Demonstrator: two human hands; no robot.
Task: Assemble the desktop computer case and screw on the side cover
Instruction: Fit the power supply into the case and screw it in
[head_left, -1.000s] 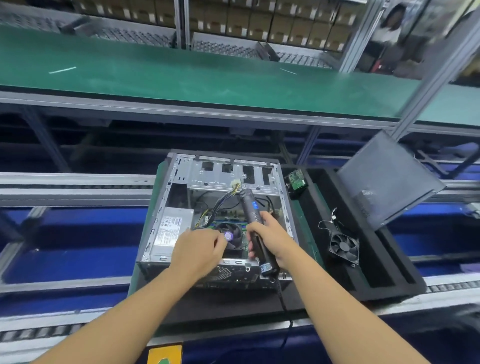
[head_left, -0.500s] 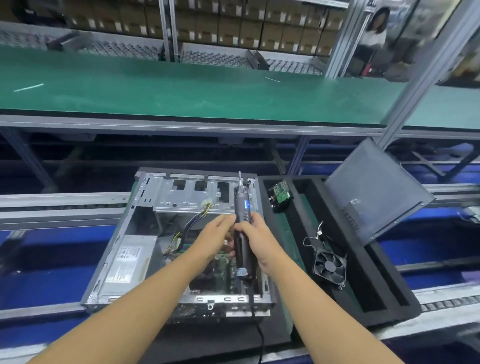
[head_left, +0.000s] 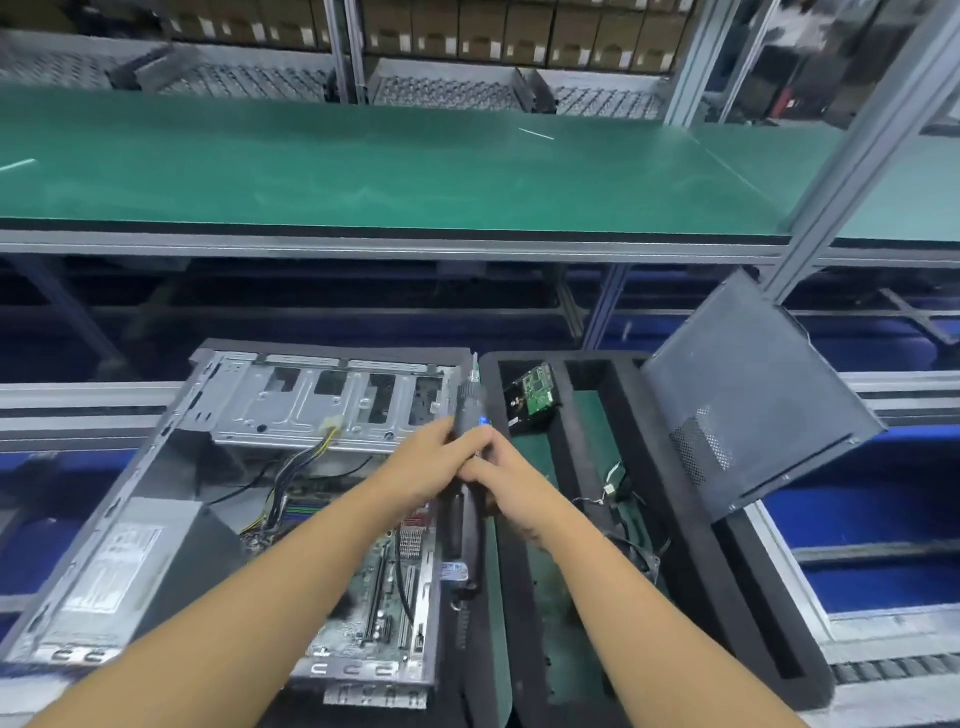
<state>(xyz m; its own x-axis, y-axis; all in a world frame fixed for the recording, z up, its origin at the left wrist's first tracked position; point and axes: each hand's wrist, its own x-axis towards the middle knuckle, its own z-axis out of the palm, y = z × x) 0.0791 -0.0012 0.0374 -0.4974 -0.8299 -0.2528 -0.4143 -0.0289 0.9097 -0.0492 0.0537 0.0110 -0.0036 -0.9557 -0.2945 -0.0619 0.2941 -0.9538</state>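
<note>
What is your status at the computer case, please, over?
Left hand and right hand both grip the electric screwdriver. Case open; side cover off, propped at the foam tray. Loose cables lie inside.

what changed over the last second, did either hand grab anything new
The left hand came out of the computer case and joined the right hand on the electric screwdriver, which the right hand held throughout. Together they carried it from over the case's middle toward its right edge. The side cover still leans in the foam tray; the case stays open.
</note>
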